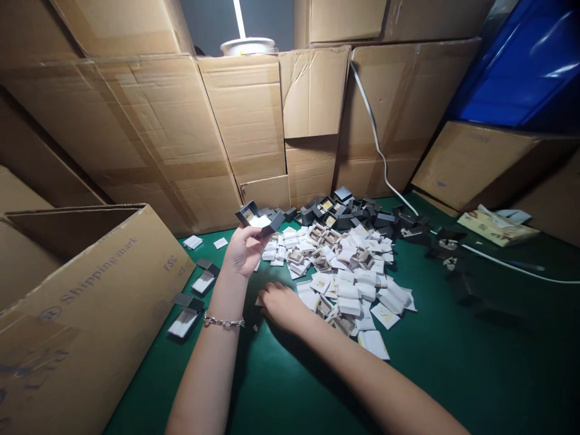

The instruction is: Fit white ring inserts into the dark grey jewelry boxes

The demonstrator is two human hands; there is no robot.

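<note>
Because the dark box (273,223) should probably stand open toward us, our left hand (247,254) holds it tilted above the green counter (276,386); whether our right hand (283,307), its fingers (272,289) curled low beside the white pieces (348,306), grips anything, we cannot tell.

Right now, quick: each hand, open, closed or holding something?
Left hand: closed on a dark box with its lid open.
Right hand: curled low over the green table; whether it grips anything cannot be told.

A white cable (374,127) hangs in front of stacked cardboard boxes (254,115)
</note>
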